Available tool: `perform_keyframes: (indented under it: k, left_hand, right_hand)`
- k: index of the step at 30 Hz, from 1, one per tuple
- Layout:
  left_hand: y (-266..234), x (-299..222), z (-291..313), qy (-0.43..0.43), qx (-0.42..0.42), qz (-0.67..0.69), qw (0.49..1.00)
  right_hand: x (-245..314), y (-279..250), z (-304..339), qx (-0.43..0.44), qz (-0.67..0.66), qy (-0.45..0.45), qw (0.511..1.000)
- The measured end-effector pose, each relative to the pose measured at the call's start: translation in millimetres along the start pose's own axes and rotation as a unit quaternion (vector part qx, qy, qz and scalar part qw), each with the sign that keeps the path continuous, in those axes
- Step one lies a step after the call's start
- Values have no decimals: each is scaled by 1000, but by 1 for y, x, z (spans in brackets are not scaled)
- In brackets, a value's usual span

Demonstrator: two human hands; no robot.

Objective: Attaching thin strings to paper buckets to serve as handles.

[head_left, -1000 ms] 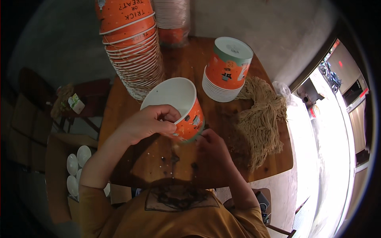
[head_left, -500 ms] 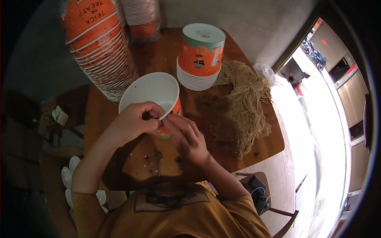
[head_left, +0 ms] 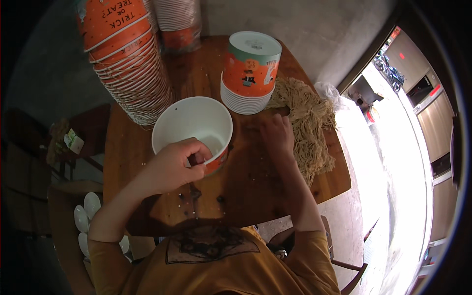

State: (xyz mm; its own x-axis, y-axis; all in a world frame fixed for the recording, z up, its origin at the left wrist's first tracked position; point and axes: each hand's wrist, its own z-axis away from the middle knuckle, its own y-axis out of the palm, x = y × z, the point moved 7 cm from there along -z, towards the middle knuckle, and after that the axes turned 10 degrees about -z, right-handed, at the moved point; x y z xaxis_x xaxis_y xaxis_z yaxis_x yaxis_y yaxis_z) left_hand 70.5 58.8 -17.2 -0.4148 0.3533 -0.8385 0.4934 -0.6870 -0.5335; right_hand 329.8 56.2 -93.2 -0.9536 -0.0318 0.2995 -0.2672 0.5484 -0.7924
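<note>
A paper bucket (head_left: 178, 123), white inside and orange outside, stands on the wooden table in front of me, tilted slightly. My left hand (head_left: 178, 164) is closed on its near rim, with the thumb outside and the fingers inside the wall. A small dark hole shows in the bucket's far wall. My right hand (head_left: 278, 136) reaches over the table to the left edge of a bundle of tan cords (head_left: 314, 130). Its fingers are partly hidden and blurred, so what they hold, if anything, does not show.
An upside-down stack of orange buckets (head_left: 250, 76) stands behind the cords. At the back left rises a tall stack of buckets with cord handles (head_left: 129, 73), beside a plastic-wrapped stack (head_left: 176, 24). Small bits (head_left: 184, 204) dot the near table. White oval pieces (head_left: 91, 204) lie at the left.
My right hand has left the bucket's rim and moved right and away to the cords. My left hand stays on the rim, and the bucket has shifted slightly right and sits more upright.
</note>
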Motion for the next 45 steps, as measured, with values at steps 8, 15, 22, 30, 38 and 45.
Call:
perform_keyframes:
  k: [8,15,22,30,38,45]
  left_hand:
    - [3,8,1,40,-48,-128,990]
    - [-3,-35,11,189,-208,-146,949]
    - [9,-34,26,175,-172,-190,951]
    - [7,-20,42,105,-174,-107,973]
    - [16,-10,34,130,-86,-111,981]
    - [24,-17,41,109,-97,-207,967]
  right_hand:
    - [7,-1,-4,18,-128,-32,991]
    - [108,-67,21,54,-441,-24,896]
    - [156,-92,27,94,-468,-100,873]
    - [153,-68,45,145,-510,-4,848]
    - [158,-69,48,163,-507,-18,846]
    - [156,-60,58,174,-458,-45,870]
